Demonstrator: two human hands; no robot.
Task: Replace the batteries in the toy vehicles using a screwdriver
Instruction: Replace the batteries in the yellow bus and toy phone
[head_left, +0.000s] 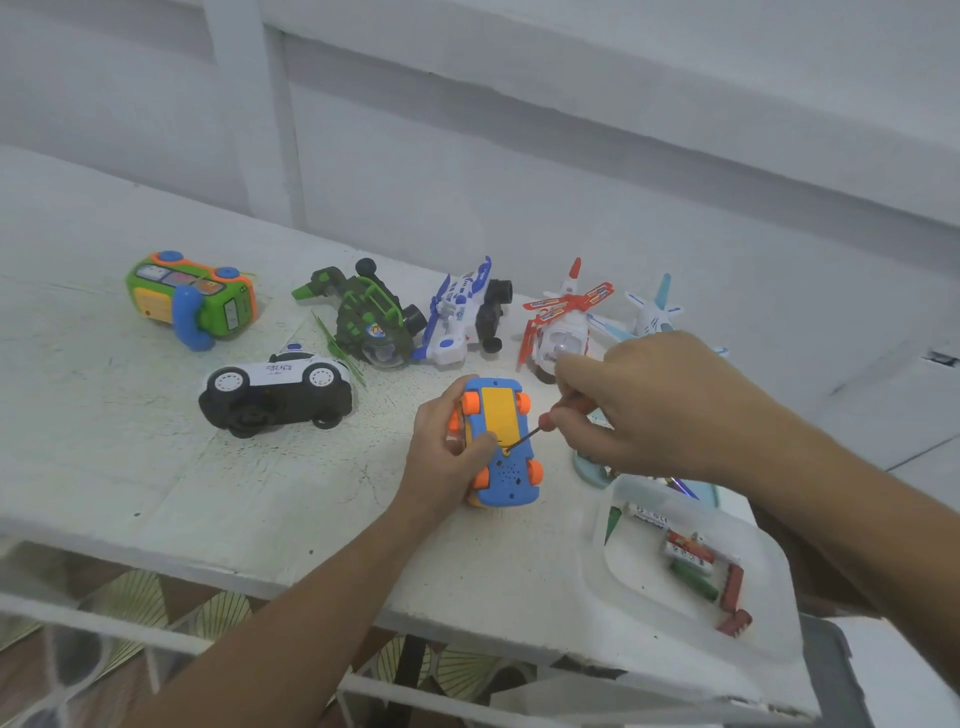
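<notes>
While the left hand (447, 457) curls round the blue toy car (501, 441), thumb across its underside, the car sits belly-up at the white table (156, 467), showing four orange wheels, a yellow battery cover and small speaker holes. Just right of the car, the right hand (649, 410) pinches a red-handled screwdriver (548, 418), tip touching the cover's near edge. Left of the car a police car (275, 395) lies tipped over; right of it, nearer me, a clear tray (769, 577) holds batteries (691, 564).
</notes>
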